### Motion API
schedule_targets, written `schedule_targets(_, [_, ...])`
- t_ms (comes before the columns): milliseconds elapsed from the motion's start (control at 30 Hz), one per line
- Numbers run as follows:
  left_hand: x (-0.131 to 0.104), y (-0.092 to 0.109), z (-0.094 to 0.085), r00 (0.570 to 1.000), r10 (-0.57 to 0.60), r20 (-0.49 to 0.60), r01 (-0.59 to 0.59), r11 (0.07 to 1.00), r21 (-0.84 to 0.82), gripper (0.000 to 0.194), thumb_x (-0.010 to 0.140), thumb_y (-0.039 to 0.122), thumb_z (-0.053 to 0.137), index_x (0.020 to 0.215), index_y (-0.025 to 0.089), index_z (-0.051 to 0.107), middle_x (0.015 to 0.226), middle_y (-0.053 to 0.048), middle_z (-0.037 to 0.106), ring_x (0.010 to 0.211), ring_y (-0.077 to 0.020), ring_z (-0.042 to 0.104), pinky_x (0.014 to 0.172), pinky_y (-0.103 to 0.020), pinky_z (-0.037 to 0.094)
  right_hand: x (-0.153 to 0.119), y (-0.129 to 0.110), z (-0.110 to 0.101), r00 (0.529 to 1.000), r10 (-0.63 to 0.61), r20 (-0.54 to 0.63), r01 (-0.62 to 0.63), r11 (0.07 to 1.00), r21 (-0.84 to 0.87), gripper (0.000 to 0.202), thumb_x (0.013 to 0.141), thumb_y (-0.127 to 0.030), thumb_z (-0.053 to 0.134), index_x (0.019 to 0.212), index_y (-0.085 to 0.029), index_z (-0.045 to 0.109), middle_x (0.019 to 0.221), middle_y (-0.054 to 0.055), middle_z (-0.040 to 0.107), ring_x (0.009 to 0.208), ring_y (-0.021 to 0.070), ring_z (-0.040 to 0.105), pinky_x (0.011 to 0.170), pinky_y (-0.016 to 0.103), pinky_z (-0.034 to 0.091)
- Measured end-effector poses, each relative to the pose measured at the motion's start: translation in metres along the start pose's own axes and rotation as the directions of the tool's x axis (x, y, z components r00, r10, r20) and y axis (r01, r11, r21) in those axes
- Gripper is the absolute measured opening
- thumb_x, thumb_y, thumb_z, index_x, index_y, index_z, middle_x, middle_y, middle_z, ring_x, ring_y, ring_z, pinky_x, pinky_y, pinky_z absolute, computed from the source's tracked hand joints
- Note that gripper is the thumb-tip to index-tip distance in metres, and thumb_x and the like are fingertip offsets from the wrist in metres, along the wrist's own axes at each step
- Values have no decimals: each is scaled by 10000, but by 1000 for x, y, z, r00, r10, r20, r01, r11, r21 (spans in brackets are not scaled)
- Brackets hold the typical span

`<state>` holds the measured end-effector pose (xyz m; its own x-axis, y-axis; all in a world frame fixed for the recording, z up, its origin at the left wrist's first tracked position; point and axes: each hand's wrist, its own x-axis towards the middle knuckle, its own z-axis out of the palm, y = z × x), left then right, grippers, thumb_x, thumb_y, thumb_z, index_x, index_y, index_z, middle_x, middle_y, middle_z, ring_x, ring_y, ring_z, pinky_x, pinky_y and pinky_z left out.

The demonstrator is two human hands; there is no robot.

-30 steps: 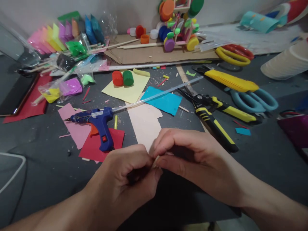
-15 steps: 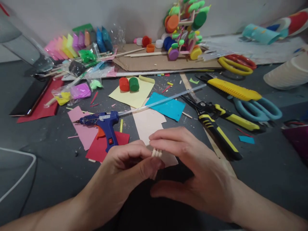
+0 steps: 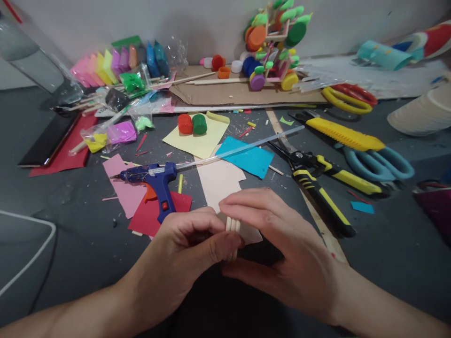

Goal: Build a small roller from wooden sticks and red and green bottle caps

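Note:
Several short wooden sticks (image 3: 233,225) stand side by side in a small bundle at the lower middle. My left hand (image 3: 192,244) is closed on them, its thumb pressed across the front. My right hand (image 3: 278,239) cups the bundle, its fingertips at the upper ends and its thumb at the lower ends. Part of the bundle is hidden behind my left thumb. Beyond the hands lies a pale pink paper piece (image 3: 216,183). A blue hot glue gun (image 3: 158,180) rests on its side to the left, with a long clear glue stick (image 3: 246,146) in its back.
Pliers (image 3: 310,173), a yellow utility knife (image 3: 343,134) and scissors (image 3: 387,164) lie at right. Red and green caps (image 3: 199,124) sit on yellow paper. Behind stands a colourful stick-and-cap model (image 3: 271,47). A bottle (image 3: 38,61) leans at left; paper cups (image 3: 421,110) lie at right.
My right thumb has come up to the lower ends of the sticks, and more of the bundle shows above my left thumb. The whole view has shifted slightly.

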<state>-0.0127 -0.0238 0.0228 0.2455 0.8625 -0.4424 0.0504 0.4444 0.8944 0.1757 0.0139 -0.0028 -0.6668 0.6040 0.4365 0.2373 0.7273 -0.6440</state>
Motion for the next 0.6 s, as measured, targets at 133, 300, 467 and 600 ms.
schedule_targets(133, [2, 0, 0, 999, 1, 37, 0, 999, -47, 256, 885, 262, 652, 648, 170, 628, 649, 45, 567, 646, -87, 472, 598, -199, 375, -2, 1, 1, 1000, -17, -2, 17, 999, -33, 405, 909, -301, 711, 1242, -162, 527, 1200, 69, 633, 1155, 161, 577, 1020, 287, 455])
schedule_targets(300, [2, -1, 1, 998, 16, 62, -11, 996, -85, 253, 885, 250, 655, 643, 178, 635, 645, 48, 571, 637, -86, 457, 582, -202, 360, -4, 3, 1, 999, -40, 7, 41, 997, -60, 473, 887, -338, 729, 1267, -159, 510, 1190, 84, 650, 1146, 196, 586, 1009, 354, 466])
schedule_targets(467, [-1, 0, 1, 997, 26, 77, -20, 997, -79, 252, 889, 245, 647, 649, 177, 620, 645, 54, 562, 625, -81, 454, 593, -202, 367, -2, 4, 1, 998, -64, -10, 63, 994, -87, 476, 873, -321, 739, 1255, -151, 510, 1171, 89, 661, 1133, 196, 599, 998, 356, 466])
schedule_targets(600, [1, 0, 2, 998, 38, 46, -35, 996, -78, 234, 891, 241, 641, 670, 174, 601, 686, 40, 584, 675, -95, 501, 642, -211, 397, -2, 3, 1, 997, -71, -12, 69, 991, -114, 477, 900, -302, 704, 1299, -145, 493, 1212, 117, 648, 1158, 214, 592, 986, 365, 480])
